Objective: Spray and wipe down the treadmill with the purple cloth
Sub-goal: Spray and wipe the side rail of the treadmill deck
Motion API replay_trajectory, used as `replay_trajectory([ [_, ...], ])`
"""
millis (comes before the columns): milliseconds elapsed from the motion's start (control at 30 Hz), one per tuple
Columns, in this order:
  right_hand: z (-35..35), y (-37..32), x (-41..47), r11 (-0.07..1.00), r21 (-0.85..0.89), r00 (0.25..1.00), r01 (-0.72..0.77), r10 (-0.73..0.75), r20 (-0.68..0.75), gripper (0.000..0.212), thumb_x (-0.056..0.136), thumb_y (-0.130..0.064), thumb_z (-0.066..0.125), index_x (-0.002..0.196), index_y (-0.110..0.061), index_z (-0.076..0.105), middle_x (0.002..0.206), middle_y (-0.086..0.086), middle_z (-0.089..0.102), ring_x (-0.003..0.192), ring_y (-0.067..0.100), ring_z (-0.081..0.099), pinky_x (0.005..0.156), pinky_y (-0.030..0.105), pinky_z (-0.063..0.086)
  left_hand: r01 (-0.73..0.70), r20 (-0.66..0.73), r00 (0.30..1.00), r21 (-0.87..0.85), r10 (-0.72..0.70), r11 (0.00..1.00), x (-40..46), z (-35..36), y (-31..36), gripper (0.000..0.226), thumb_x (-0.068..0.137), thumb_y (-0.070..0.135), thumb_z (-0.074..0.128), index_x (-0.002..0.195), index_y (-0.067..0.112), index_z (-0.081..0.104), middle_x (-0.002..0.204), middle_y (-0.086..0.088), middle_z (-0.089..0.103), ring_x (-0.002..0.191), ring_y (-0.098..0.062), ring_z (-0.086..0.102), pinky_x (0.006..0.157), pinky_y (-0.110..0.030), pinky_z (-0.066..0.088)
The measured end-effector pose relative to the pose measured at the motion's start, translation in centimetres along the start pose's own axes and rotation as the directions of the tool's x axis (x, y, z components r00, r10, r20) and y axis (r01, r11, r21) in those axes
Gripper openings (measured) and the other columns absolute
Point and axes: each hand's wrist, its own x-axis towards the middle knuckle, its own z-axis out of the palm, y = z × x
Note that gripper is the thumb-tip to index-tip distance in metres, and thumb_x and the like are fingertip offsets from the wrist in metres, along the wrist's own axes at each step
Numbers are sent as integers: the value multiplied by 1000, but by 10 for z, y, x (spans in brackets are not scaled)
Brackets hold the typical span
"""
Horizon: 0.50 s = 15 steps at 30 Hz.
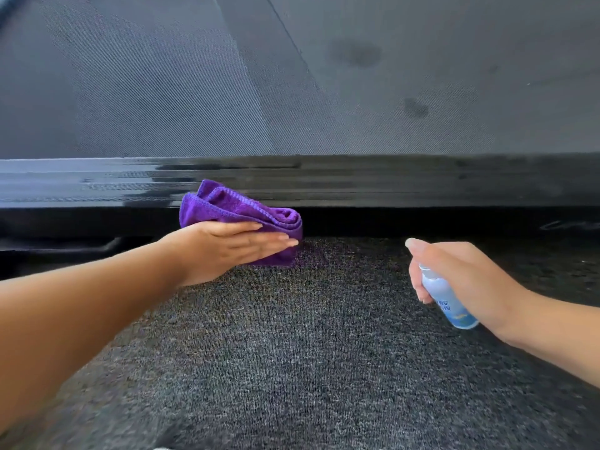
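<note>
The treadmill fills the upper half: a grey belt (162, 92) and, nearer me, a glossy black side rail (389, 186) running left to right. A folded purple cloth (240, 209) lies against the rail's outer side face. My left hand (227, 245) presses flat on the cloth with straight fingers pointing right. To the right, over the carpet, my right hand (461, 274) grips a small blue-and-white spray bottle (449, 303), index finger raised above its top. The nozzle is hidden by my fingers.
Dark wet spots (355, 53) mark the belt at upper right. The rail looks shiny and streaked left of the cloth. Dark grey carpet (292, 352) covers the floor below the treadmill.
</note>
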Motion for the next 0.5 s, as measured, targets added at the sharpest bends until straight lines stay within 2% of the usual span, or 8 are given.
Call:
replay_trajectory([
  [100, 2, -1, -1, 1000, 10, 1000, -15, 15, 1, 69, 93, -67, 59, 67, -3, 62, 63, 11, 64, 62, 18, 61, 74, 34, 45, -6, 39, 999, -5, 6, 1000, -11, 3, 2, 82, 95, 26, 35, 164, 12, -6, 171, -5, -17, 156, -21, -19, 126, -43, -15],
  [333, -14, -3, -12, 1000, 20, 1000, 6, -5, -10, 63, 93, -59, 52, 68, -2, 62, 65, 11, 65, 64, 18, 61, 77, 35, 47, 22, 78, 997, -143, -11, 989, 0, -4, 9, 79, 95, 17, 25, 161, 9, -16, 169, -4, -25, 154, -21, -26, 125, -43, -16],
  [433, -26, 3, -20, 999, 39, 999, -13, 14, -33, 67, 92, -63, 55, 69, -1, 62, 65, 10, 65, 63, 17, 62, 76, 34, 45, -22, 116, 993, -148, 39, 989, 21, -13, 10, 80, 96, 20, 27, 159, 7, -21, 166, -7, -32, 150, -25, -35, 120, -48, -26],
  [500, -33, 8, -26, 999, 46, 999, -27, 29, -43, 68, 92, -67, 59, 67, -3, 62, 65, 10, 66, 63, 17, 62, 76, 34, 46, -34, 103, 993, -153, 51, 988, 44, -19, 13, 79, 96, 20, 24, 159, 5, -22, 165, -9, -33, 150, -27, -36, 120, -49, -27],
])
